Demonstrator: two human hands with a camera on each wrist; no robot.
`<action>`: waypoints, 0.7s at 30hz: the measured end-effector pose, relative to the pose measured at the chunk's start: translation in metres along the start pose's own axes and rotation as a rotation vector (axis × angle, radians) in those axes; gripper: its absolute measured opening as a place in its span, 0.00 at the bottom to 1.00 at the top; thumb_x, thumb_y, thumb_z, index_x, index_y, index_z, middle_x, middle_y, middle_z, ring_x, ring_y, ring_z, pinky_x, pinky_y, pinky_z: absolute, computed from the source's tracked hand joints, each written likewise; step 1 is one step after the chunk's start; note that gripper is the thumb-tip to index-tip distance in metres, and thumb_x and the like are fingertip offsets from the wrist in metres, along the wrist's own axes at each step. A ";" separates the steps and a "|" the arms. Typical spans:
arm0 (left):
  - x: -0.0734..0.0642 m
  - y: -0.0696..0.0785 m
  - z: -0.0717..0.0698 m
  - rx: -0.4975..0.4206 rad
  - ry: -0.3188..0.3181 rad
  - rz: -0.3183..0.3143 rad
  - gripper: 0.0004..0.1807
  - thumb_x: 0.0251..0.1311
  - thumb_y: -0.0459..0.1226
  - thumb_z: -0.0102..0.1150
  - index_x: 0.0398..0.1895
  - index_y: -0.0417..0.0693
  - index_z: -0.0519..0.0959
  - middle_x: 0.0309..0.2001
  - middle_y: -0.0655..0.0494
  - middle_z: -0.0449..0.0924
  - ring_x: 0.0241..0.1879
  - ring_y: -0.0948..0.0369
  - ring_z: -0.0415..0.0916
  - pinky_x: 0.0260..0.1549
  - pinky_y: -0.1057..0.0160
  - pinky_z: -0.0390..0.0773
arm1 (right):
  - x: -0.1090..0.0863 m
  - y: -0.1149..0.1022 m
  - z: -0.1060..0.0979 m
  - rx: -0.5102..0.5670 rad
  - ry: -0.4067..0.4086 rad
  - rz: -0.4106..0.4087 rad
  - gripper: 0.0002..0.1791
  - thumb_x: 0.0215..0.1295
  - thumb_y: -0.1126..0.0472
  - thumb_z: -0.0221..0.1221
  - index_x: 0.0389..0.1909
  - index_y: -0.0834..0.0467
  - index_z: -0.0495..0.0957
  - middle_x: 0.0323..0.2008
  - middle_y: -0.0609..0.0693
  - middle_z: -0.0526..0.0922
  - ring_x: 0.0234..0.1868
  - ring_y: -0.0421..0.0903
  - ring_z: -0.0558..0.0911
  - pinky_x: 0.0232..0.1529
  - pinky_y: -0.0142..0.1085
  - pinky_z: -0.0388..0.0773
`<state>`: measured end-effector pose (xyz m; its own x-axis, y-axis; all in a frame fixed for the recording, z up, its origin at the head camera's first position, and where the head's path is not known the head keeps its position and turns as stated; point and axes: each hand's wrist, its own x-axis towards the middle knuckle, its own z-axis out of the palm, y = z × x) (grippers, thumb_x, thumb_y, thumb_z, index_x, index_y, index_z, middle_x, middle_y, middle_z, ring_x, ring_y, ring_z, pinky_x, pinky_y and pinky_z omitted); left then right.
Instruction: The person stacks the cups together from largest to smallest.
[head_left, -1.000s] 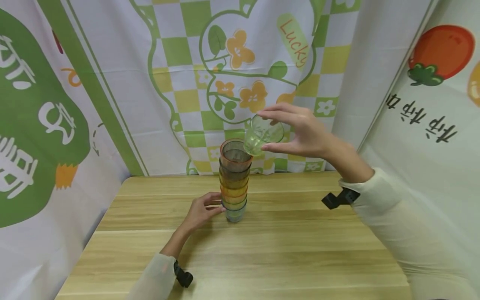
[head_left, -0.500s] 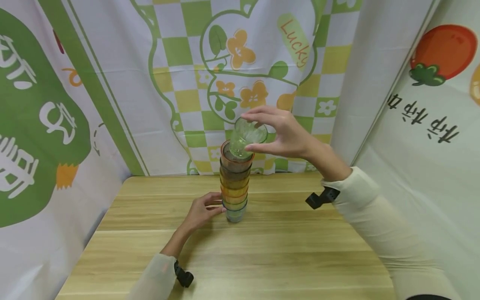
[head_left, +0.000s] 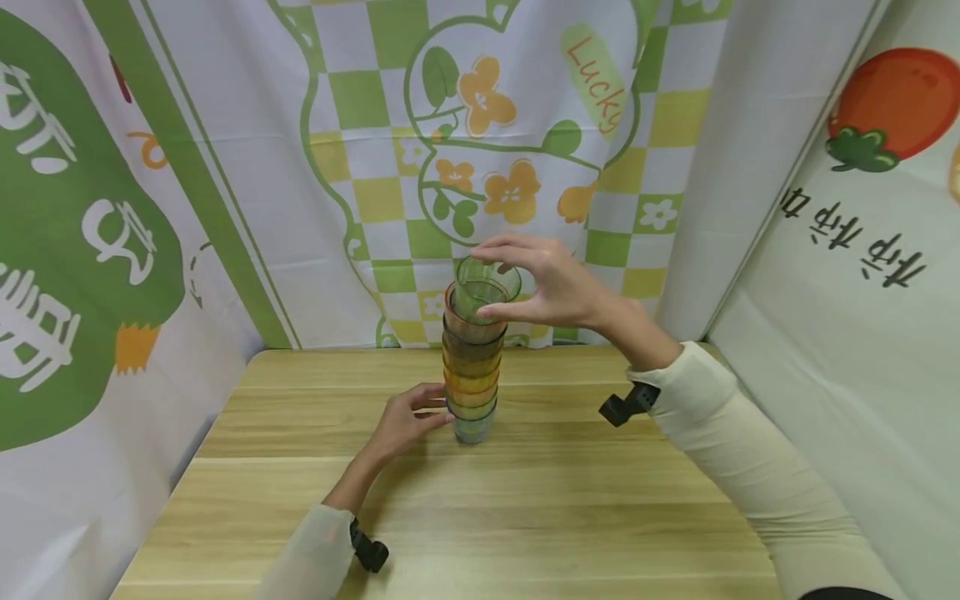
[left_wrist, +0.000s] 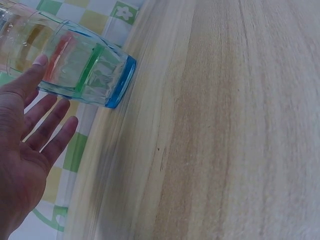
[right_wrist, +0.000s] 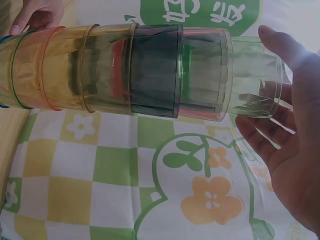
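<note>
A tall stack of nested clear coloured tumblers (head_left: 472, 367) stands upright on the wooden table, with blue at the bottom, yellow and amber in the middle, then dark grey and a reddish rim. My right hand (head_left: 551, 283) pinches a pale green tumbler (right_wrist: 252, 75) near its rim, thumb on one side and fingers on the other. The green tumbler's lower part sits inside the top of the stack. Low on the stack's left side, my left hand (head_left: 405, 425) touches the glass with its thumb (left_wrist: 39, 65); its other fingers are spread, loosely extended beside the tumblers.
The wooden table (head_left: 570, 500) extends around the stack, its far edge close behind it. A patterned curtain (head_left: 375, 200) hangs just past that edge, with printed cloth on both sides. Black camera mounts (head_left: 628, 404) sit on both wrists.
My right hand has moved left and then down, bringing the green tumbler from beside the stack's top to inside it. My left hand has stayed at the stack's lower side.
</note>
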<state>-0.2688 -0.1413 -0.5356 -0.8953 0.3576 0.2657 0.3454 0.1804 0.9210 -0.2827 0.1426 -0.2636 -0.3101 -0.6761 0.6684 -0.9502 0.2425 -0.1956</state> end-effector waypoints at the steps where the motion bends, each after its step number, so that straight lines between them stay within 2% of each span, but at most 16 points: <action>1: 0.000 0.000 0.000 -0.005 0.001 0.001 0.28 0.62 0.31 0.76 0.65 0.39 0.80 0.59 0.39 0.85 0.56 0.43 0.86 0.53 0.53 0.89 | 0.000 0.000 0.001 0.002 -0.001 0.004 0.39 0.50 0.59 0.83 0.62 0.69 0.81 0.59 0.63 0.85 0.49 0.55 0.87 0.54 0.47 0.87; 6: 0.001 0.001 0.001 -0.021 0.003 0.002 0.27 0.62 0.31 0.76 0.65 0.38 0.80 0.59 0.39 0.85 0.58 0.43 0.85 0.54 0.52 0.89 | 0.000 0.001 0.004 0.008 -0.022 0.012 0.39 0.52 0.58 0.82 0.63 0.70 0.80 0.59 0.63 0.84 0.54 0.56 0.86 0.55 0.49 0.86; 10: 0.000 0.002 0.002 -0.023 0.001 -0.010 0.27 0.62 0.31 0.76 0.65 0.39 0.80 0.59 0.40 0.85 0.58 0.44 0.85 0.53 0.53 0.89 | -0.003 0.002 0.007 0.001 -0.041 0.027 0.39 0.53 0.57 0.81 0.64 0.70 0.80 0.61 0.63 0.84 0.60 0.57 0.84 0.63 0.50 0.84; 14: 0.001 0.004 0.002 -0.021 -0.001 -0.010 0.27 0.62 0.30 0.75 0.65 0.38 0.80 0.59 0.39 0.85 0.58 0.42 0.85 0.53 0.53 0.89 | -0.005 0.004 0.008 -0.003 -0.037 0.038 0.39 0.53 0.57 0.80 0.65 0.69 0.79 0.62 0.63 0.83 0.63 0.58 0.83 0.72 0.51 0.76; 17: 0.001 0.004 0.000 -0.002 -0.002 -0.014 0.27 0.63 0.30 0.75 0.65 0.39 0.80 0.59 0.40 0.85 0.57 0.43 0.85 0.53 0.55 0.89 | -0.006 0.005 0.007 -0.006 -0.030 0.041 0.39 0.54 0.57 0.80 0.65 0.68 0.79 0.63 0.62 0.83 0.64 0.58 0.83 0.74 0.52 0.75; 21: 0.002 0.004 -0.002 0.023 -0.020 -0.014 0.28 0.64 0.33 0.75 0.67 0.42 0.79 0.60 0.40 0.85 0.57 0.43 0.86 0.53 0.55 0.89 | -0.009 0.005 0.006 -0.014 -0.028 0.053 0.40 0.53 0.58 0.81 0.66 0.68 0.79 0.64 0.63 0.82 0.65 0.59 0.82 0.69 0.53 0.79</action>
<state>-0.2697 -0.1420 -0.5313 -0.8943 0.3735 0.2465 0.3393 0.2067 0.9177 -0.2845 0.1461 -0.2749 -0.3610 -0.6812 0.6369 -0.9320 0.2881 -0.2201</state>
